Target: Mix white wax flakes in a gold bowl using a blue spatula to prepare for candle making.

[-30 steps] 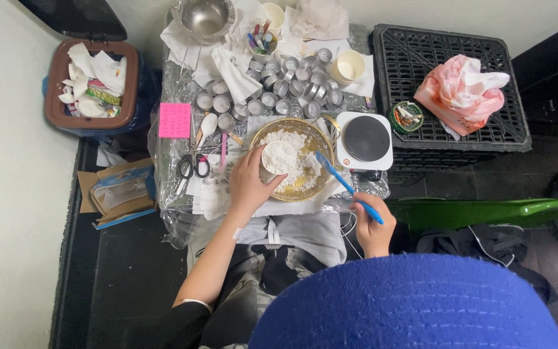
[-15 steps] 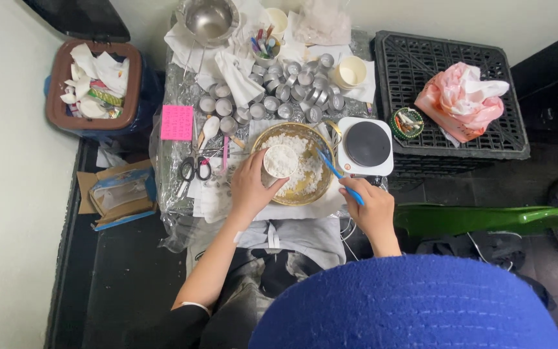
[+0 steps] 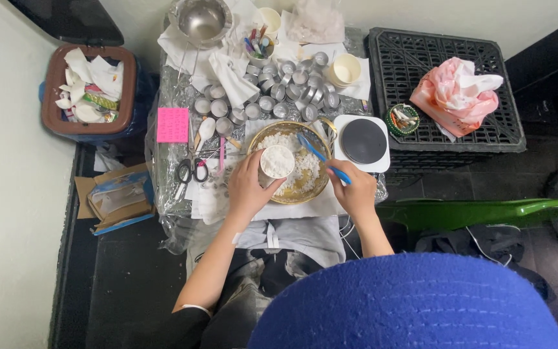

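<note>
— What's hidden from you?

— My left hand (image 3: 248, 187) covers part of the white cup (image 3: 277, 161), fingers clamped on it over the gold bowl (image 3: 318, 187).

— The blue spatula (image 3: 321, 157)?

— My right hand (image 3: 355, 190) grips its handle; it slants up-left into that bowl.

white cup (image 3: 278, 161) full of flakes, upright over brass bowl (image 3: 290, 162); blue spatula (image 3: 322, 157) inside.

pink sticky note (image 3: 172, 125), scissors (image 3: 192, 169), perhaps tealight tins (image 3: 272, 90)
</note>
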